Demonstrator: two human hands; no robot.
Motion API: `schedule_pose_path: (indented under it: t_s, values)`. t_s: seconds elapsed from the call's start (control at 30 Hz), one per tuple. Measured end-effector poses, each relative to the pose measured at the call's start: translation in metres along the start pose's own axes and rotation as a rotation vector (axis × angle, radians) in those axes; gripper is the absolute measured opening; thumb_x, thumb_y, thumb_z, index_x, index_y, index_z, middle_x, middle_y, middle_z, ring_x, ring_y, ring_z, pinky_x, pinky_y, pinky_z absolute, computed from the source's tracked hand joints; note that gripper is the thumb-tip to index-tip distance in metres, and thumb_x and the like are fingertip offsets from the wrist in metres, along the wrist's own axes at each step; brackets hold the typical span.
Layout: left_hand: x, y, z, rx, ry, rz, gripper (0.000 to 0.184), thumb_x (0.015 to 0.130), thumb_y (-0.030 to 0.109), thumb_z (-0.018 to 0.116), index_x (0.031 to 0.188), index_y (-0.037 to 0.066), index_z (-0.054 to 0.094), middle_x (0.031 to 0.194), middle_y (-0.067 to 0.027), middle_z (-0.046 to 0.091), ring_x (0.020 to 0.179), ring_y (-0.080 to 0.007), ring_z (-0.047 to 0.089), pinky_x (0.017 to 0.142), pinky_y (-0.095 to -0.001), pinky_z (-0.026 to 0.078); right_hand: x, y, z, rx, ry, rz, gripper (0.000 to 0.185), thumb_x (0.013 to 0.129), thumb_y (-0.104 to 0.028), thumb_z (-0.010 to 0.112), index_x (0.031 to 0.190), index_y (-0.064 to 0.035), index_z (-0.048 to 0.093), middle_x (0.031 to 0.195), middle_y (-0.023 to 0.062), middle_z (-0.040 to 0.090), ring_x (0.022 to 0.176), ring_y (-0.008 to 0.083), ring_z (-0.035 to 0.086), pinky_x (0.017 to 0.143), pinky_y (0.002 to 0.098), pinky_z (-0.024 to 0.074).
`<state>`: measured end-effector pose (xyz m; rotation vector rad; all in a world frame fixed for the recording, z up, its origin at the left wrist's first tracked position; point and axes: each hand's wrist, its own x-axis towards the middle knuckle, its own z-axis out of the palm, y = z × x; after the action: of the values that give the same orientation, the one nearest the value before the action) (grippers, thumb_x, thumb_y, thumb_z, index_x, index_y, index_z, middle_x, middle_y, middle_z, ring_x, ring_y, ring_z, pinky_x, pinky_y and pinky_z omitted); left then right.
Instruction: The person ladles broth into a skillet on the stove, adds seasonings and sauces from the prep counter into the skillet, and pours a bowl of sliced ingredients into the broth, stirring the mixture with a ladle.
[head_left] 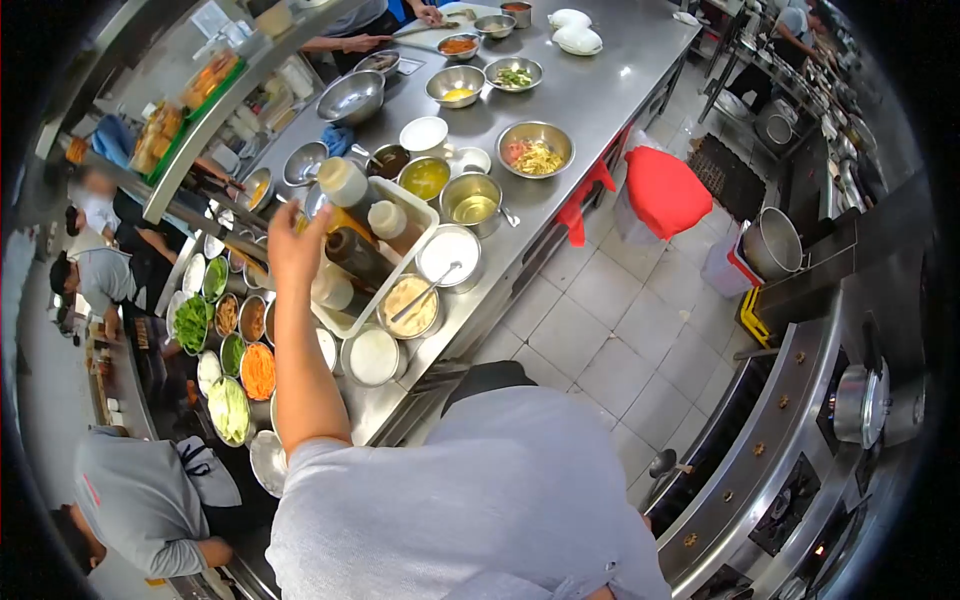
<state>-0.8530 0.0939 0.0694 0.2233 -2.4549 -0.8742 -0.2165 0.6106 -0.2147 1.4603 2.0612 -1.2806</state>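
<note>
My left hand (293, 250) reaches up beside a white bin (428, 212) of squeeze bottles, fingers apart, with nothing visible in it. Nearest to it stand a squeeze bottle with a pale top (343, 182) and a dark sauce bottle (356, 255). Another bottle, of brown sauce (394, 226), stands to their right. By the bin are a pot of white cream (448, 254) with a spoon, a container of beige paste (410, 306) with a spoon in it, and a round white-topped container (374, 357). My right hand is out of view.
Steel bowls of food, including one with yellow strips (535, 149), stand on the steel counter (620, 60). Tubs of shredded carrot (258, 371) and lettuce (190, 323) lie left. A red-covered bin (668, 192) stands on the floor; stoves (790, 500) line the right. Co-workers stand left.
</note>
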Motion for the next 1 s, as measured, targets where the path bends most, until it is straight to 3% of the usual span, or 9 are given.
schedule_pose_path:
  t_s: [0.13,0.2,0.43,0.6,0.73,0.8,0.9,0.97,1.0]
  values:
    - [-0.032,-0.024,0.011,0.217,-0.323,0.049,0.096,0.074,0.046,0.086,0.145,-0.004,0.044,0.131,-0.0279,0.062,0.119,-0.0369,0.063,0.1,-0.0423,0.049,-0.018,0.003,0.025,0.008,0.014,0.053,0.018,0.074,-0.023,0.076,0.085,-0.0083,0.077,0.078,0.0151,0.07,0.08,0.0265,0.069,0.069,0.0459,0.0511]
    - [-0.05,0.004,0.009,0.377,-0.338,0.036,0.089,0.075,0.038,0.085,0.143,0.0,0.042,0.123,-0.027,0.065,0.111,-0.04,0.065,0.095,-0.0444,0.051,-0.033,0.01,0.038,0.016,0.025,0.069,0.018,0.074,-0.023,0.076,0.084,-0.008,0.077,0.076,0.0149,0.069,0.078,0.0266,0.068,0.068,0.046,0.0509]
    - [-0.042,-0.021,0.009,0.229,-0.326,0.152,0.063,0.075,0.032,0.083,0.121,0.006,0.048,0.107,-0.0217,0.069,0.098,-0.0415,0.067,0.081,-0.0484,0.053,-0.108,0.049,0.108,0.104,0.105,0.151,0.017,0.077,-0.023,0.074,0.081,-0.0067,0.075,0.072,0.0142,0.068,0.073,0.0268,0.067,0.066,0.0464,0.0502]
    - [-0.029,0.01,-0.071,-0.065,-0.286,0.355,0.074,0.072,0.018,0.086,0.133,0.011,0.045,0.109,-0.0172,0.068,0.096,-0.0327,0.068,0.085,-0.0418,0.053,-0.177,0.086,0.177,0.144,0.126,0.234,0.017,0.078,-0.023,0.073,0.078,-0.0058,0.074,0.069,0.0137,0.067,0.069,0.0269,0.066,0.064,0.0466,0.0497]
    - [-0.009,0.056,-0.144,-0.981,-0.18,0.455,0.097,0.071,0.009,0.09,0.149,0.005,0.032,0.118,-0.0156,0.066,0.103,-0.0237,0.065,0.091,-0.0342,0.052,-0.247,0.12,0.226,0.194,0.141,0.347,0.018,0.08,-0.023,0.072,0.077,-0.0051,0.073,0.067,0.0133,0.066,0.065,0.027,0.065,0.063,0.0469,0.0493]
    - [-0.014,0.055,-0.15,-1.0,-0.163,0.562,0.099,0.073,0.003,0.089,0.151,0.003,0.028,0.117,-0.0129,0.064,0.103,-0.0207,0.064,0.092,-0.0315,0.051,-0.285,0.141,0.248,0.229,0.153,0.412,0.019,0.08,-0.023,0.071,0.076,-0.0047,0.073,0.066,0.0131,0.065,0.064,0.027,0.064,0.062,0.047,0.0491]
    - [-0.038,0.011,-0.092,-1.096,-0.558,0.356,0.068,0.077,0.002,0.086,0.133,-0.004,0.047,0.124,-0.0103,0.058,0.108,-0.0177,0.059,0.097,-0.0325,0.049,-0.344,0.178,0.289,0.292,0.169,0.538,0.02,0.081,-0.023,0.071,0.074,-0.0042,0.072,0.064,0.0128,0.065,0.061,0.0271,0.064,0.061,0.0471,0.0489]
    - [-0.083,-0.008,-0.058,-1.08,-0.575,0.389,0.063,0.08,0.011,0.086,0.129,-0.005,0.051,0.125,-0.0134,0.058,0.111,-0.021,0.058,0.099,-0.036,0.048,-0.384,0.204,0.325,0.322,0.153,0.649,0.021,0.082,-0.023,0.07,0.073,-0.0038,0.072,0.063,0.0126,0.064,0.06,0.0272,0.063,0.06,0.0473,0.0487]
    - [-0.101,-0.021,-0.044,-0.746,-0.554,0.415,0.065,0.079,0.019,0.087,0.128,-0.006,0.052,0.125,-0.0169,0.058,0.114,-0.0249,0.056,0.103,-0.0391,0.044,-0.399,0.216,0.342,0.334,0.122,0.733,0.021,0.082,-0.023,0.07,0.073,-0.0037,0.072,0.062,0.0125,0.064,0.059,0.0272,0.063,0.06,0.0473,0.0486]
